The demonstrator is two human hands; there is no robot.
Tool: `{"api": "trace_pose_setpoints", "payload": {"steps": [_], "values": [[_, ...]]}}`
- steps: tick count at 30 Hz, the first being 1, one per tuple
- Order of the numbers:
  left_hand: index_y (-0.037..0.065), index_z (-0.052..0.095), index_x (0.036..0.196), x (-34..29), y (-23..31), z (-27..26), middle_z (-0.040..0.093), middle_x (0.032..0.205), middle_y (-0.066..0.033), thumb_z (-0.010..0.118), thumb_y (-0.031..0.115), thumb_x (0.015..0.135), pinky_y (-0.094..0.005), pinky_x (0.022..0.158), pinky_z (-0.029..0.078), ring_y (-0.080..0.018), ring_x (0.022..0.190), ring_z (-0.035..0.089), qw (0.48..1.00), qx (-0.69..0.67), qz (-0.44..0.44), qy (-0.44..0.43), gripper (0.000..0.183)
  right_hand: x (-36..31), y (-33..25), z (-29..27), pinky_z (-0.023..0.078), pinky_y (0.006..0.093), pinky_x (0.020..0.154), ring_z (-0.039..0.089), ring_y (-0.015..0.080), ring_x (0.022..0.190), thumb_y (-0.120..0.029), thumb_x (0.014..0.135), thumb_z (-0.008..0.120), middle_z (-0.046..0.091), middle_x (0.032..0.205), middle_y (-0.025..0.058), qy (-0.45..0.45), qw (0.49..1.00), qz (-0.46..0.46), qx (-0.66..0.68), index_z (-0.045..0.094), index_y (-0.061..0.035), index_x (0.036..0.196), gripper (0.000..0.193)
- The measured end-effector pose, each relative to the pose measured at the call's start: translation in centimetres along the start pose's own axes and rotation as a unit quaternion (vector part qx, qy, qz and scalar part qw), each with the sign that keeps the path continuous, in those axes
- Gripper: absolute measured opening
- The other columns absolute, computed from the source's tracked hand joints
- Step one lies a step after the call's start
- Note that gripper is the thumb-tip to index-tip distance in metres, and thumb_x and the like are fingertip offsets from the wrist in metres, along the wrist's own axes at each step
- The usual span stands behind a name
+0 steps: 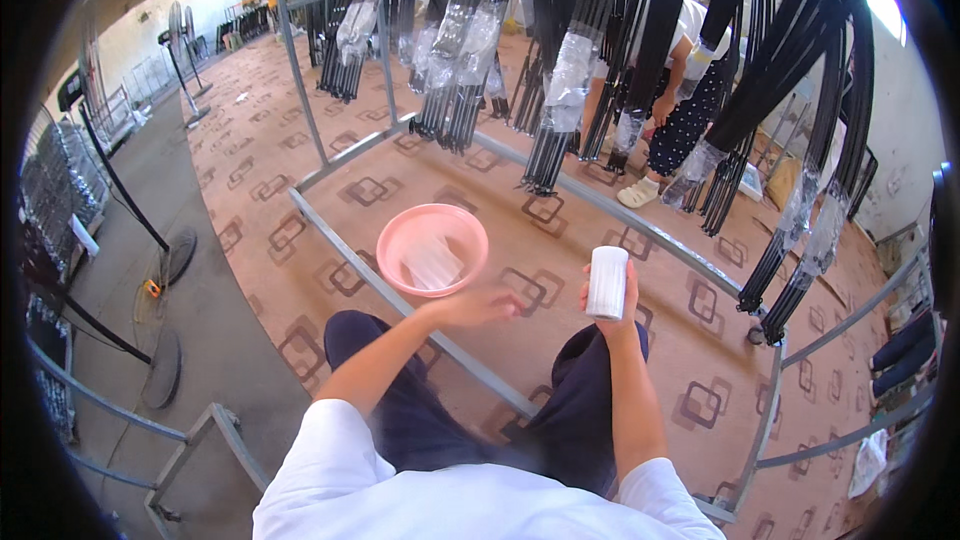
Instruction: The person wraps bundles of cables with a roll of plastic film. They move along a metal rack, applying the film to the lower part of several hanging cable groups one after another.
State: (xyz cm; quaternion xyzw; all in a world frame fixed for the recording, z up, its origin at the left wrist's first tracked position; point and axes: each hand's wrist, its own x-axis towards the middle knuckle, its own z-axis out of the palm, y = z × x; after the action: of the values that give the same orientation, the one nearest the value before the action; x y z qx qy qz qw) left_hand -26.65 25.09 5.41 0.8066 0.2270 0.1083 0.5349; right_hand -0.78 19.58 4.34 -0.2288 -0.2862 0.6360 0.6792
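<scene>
My right hand is wrapped round a white cylinder, seemingly a roll of film, held upright above my right knee. Between my knees and the basin, my left hand is blurred by motion. Its fingers point right, look partly spread, and hold nothing I can see. A pink round basin stands on the patterned floor covering just beyond the left hand. Whitish, strip-like or rolled material lies inside the basin; its exact kind is unclear.
Bundles of long black rods, wrapped in clear film, hang ahead from above. A grey metal frame runs along the floor around me. Beyond the bundles stands another person in spotted trousers. Standing fans are at the left.
</scene>
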Motion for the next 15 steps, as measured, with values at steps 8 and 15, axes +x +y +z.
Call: {"api": "trace_pose_setpoints", "payload": {"steps": [8, 15], "values": [[0.001, 0.052, 0.103, 4.0, 2.3, -20.7, 0.055, 0.099, -0.0062, 0.059, 0.021, 0.078, -0.0260, 0.071, 0.042, -0.0127, 0.083, 0.052, 0.697, 0.173, 0.265, 0.644, 0.032, -0.6, -1.5, -1.8, 0.050, 0.0332, 0.045, 0.058, 0.0252, 0.055, -0.054, 0.082, 0.032, 0.055, 0.081, 0.0154, 0.030, 0.986, 0.078, -0.144, 0.049, 0.0037, 0.099, 0.062], [0.000, 0.055, 0.098, 8.3, -3.4, -30.9, 0.061, 0.084, -0.0082, 0.065, 0.028, 0.075, -0.0269, 0.066, 0.047, -0.0139, 0.071, 0.058, 0.934, -0.233, 0.053, 0.265, 0.037, -0.5, -1.2, 0.4, 0.048, 0.0334, 0.042, 0.056, 0.0285, 0.050, -0.059, 0.080, 0.030, 0.055, 0.074, 0.0153, 0.099, 0.982, 0.087, -0.132, 0.049, 0.0048, 0.092, 0.068]]}}
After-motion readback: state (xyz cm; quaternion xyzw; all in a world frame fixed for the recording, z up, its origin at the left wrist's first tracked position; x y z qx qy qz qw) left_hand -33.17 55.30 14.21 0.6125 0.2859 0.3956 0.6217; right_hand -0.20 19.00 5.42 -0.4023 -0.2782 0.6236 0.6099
